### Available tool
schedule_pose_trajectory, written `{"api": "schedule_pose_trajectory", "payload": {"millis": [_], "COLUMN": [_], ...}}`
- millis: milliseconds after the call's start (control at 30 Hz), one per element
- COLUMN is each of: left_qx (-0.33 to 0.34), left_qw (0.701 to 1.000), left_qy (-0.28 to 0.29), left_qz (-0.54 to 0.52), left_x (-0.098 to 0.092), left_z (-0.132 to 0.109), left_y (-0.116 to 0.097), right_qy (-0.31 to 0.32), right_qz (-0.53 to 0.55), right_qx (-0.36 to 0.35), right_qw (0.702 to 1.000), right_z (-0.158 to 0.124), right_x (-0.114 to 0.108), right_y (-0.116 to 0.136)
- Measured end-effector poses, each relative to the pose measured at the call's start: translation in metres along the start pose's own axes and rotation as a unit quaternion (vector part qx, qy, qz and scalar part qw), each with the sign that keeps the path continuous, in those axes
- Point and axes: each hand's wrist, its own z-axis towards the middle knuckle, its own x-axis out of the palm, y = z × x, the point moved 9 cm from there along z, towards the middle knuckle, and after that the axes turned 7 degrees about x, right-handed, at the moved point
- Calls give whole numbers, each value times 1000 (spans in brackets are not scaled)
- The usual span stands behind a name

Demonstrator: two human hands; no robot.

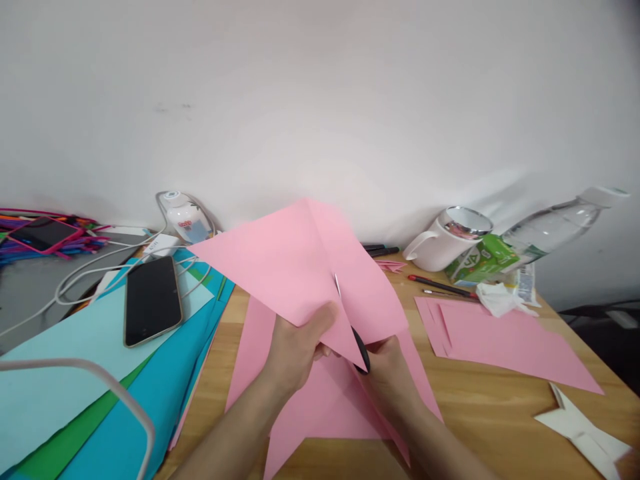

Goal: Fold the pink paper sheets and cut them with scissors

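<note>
A large pink sheet is held up in the middle of the head view, with a crease and a cut running through it. My left hand pinches its lower edge, thumb on top. My right hand is closed round the black handle of a pair of scissors, just right of my left hand. The blades pass into the sheet and only a thin part of one shows above it. Under both hands, more pink paper lies on the wooden table.
Blue and green papers and a phone lie left, among white cables. Toward the wall stand a small white bottle, a mug, a green box and a tilted clear bottle. Pink pieces and a white folded paper lie right.
</note>
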Motion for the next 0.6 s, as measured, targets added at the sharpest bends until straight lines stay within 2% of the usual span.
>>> {"api": "schedule_pose_trajectory", "payload": {"millis": [600], "left_qx": [-3], "left_qw": [1000], "left_qy": [-11], "left_qz": [16], "left_x": [1], "left_z": [-1], "left_y": [-3], "right_qy": [15], "right_qz": [7], "right_qx": [5], "right_qw": [1000], "right_z": [-1], "right_x": [4], "right_y": [6]}}
